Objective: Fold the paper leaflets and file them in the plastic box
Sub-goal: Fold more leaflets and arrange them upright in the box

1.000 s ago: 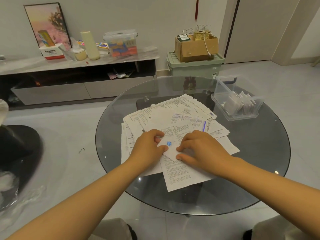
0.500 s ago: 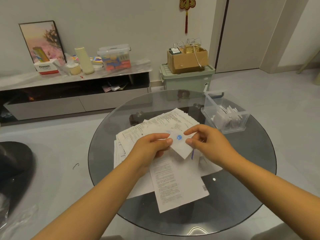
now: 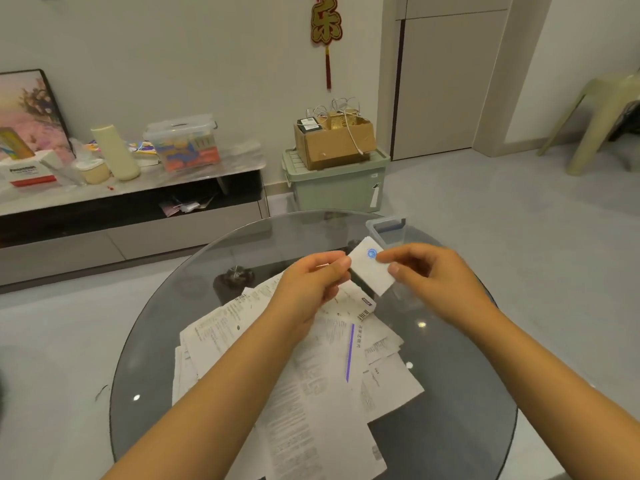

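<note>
Both hands have risen from the paper pile and shifted toward the right of the frame, carrying the folded leaflet [image 3: 372, 265] with them; it is now held in the air above the far part of the round glass table [image 3: 166, 341]. Left hand [image 3: 311, 289]: thumb and curled fingers pinch the leaflet's left edge. Right hand [image 3: 433, 278]: fingertips pinch its right side, beside the blue round logo. Clear plastic box [image 3: 386, 228]: only a corner with a blue latch shows above the leaflet, just behind it; the rest is hidden by the right hand. Unfolded printed leaflets [image 3: 311, 375] lie in a loose overlapping heap at centre and lower centre, under both forearms.
</note>
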